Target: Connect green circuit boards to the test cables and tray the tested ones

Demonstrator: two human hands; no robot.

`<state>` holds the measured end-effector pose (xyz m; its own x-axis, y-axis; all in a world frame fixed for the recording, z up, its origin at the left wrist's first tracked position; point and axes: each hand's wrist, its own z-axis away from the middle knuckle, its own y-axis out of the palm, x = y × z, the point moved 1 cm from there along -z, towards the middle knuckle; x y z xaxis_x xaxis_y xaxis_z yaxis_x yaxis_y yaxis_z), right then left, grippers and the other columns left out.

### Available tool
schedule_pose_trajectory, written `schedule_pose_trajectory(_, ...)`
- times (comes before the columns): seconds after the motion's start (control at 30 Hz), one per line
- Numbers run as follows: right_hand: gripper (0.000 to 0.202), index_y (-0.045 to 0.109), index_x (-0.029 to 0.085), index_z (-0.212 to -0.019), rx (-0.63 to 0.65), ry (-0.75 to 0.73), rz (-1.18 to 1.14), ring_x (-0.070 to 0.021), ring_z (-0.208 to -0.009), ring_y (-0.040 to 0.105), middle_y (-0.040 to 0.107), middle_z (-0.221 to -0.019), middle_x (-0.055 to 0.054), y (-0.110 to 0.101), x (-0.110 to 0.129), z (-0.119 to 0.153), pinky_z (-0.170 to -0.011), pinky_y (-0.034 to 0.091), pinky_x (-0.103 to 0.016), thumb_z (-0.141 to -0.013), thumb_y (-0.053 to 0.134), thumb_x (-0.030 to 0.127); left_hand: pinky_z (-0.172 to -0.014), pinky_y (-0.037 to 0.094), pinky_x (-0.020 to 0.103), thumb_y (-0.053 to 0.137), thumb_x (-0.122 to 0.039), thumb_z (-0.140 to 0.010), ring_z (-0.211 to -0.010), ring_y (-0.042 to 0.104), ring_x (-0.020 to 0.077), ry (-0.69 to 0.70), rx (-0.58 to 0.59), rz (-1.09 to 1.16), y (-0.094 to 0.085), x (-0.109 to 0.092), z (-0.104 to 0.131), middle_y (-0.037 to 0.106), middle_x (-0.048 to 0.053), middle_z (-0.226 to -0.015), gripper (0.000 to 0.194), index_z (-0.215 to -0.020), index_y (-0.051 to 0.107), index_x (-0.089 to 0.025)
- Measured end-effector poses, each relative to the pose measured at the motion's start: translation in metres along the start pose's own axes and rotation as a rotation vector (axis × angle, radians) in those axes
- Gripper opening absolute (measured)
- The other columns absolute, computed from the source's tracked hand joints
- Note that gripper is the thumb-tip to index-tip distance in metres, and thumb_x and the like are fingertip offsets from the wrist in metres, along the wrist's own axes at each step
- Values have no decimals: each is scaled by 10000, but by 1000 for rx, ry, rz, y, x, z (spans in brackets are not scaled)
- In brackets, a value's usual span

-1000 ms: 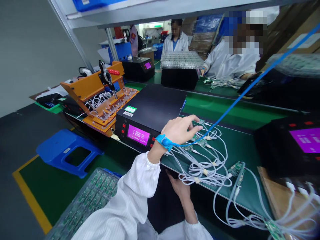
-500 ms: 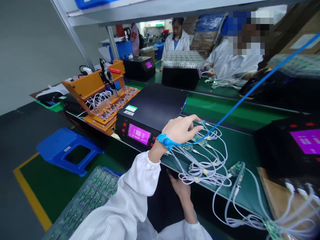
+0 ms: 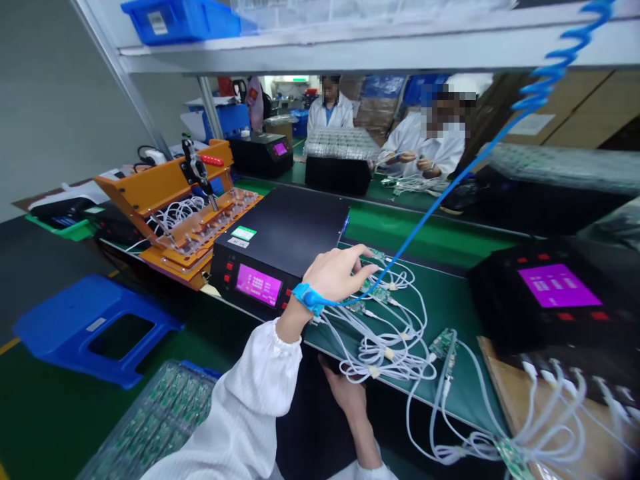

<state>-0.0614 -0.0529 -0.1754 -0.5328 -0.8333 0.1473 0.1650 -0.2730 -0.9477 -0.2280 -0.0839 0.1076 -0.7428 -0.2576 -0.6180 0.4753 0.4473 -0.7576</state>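
Note:
My left hand (image 3: pixel 336 275), with a blue wrist strap (image 3: pixel 309 299) on it, reaches over several small green circuit boards (image 3: pixel 379 293) at the right side of a black tester box (image 3: pixel 287 227). Its thumb and forefinger are stretched out and apart, with nothing visible held between them. The forefinger tip is by the farthest board (image 3: pixel 379 255); contact cannot be made out. White cables (image 3: pixel 383 353) run from these boards in loose coils. Lower down, my right hand (image 3: pixel 349 395) is at the bench's front edge, most of its fingers hidden beneath it.
Another circuit board (image 3: pixel 443 344) lies among cables to the right, near a second black tester (image 3: pixel 545 287). An orange fixture (image 3: pixel 170 193) stands left. Below are a blue stool (image 3: pixel 95 327) and a tray of boards (image 3: pixel 155 413). A coiled blue cord (image 3: pixel 425 213) crosses the view. Co-workers sit opposite.
The camera view has shifted, so the bench sits further left and the upper shelf shows more. My hands keep about the same places relative to the bench. The right-hand co-worker's hands are now raised.

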Motion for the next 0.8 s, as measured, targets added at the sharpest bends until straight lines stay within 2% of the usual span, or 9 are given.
schedule_pose_trajectory(0.1,459,700,330,-1357,-12,19,-79,-398,-1249,643,687,-1363,-109,1,-1,-2,-998,559,-545,-964,479,246,-738,476,321,547,-451,-993,-834,714,201,7,-6,-3,0,0,0,776,-44,-856,299,-1204,657,-269)
schedule_pose_trajectory(0.23,476,706,294,-1337,-78,76,-205,-368,-1252,642,713,-1312,-106,4,-5,-4,-936,596,-451,-916,559,461,-715,468,317,540,-470,-993,-783,709,194,2,-12,16,0,0,0,772,-40,-836,318,-1200,666,-264)
schedule_pose_trajectory(0.3,495,714,278,-1314,-95,94,-221,-358,-1225,660,723,-1283,-112,4,-6,-4,-909,600,-439,-918,543,521,-719,474,315,540,-475,-992,-781,712,193,-2,-5,17,0,0,0,773,-37,-836,321,-1202,667,-267)
schedule_pose_trajectory(0.57,482,758,270,-1208,-192,140,-338,-320,-1210,678,734,-1245,-111,1,-4,-2,-926,582,-394,-936,534,599,-729,482,320,541,-469,-989,-803,717,198,-2,-9,5,1,2,0,779,-46,-840,306,-1193,665,-279)
schedule_pose_trajectory(0.7,496,745,286,-1233,-179,149,-308,-326,-1186,686,727,-1264,-99,5,-8,-3,-888,588,-394,-911,569,621,-736,480,323,542,-454,-991,-819,718,201,3,-4,0,1,2,0,780,-49,-840,299,-1196,660,-272)
schedule_pose_trajectory(0.8,531,727,257,-1265,-162,139,-290,-334,-1184,682,728,-1261,-114,9,-8,-5,-903,584,-408,-922,550,621,-743,479,326,547,-454,-991,-842,720,201,3,-3,7,0,1,0,785,-47,-863,302,-1204,653,-268)
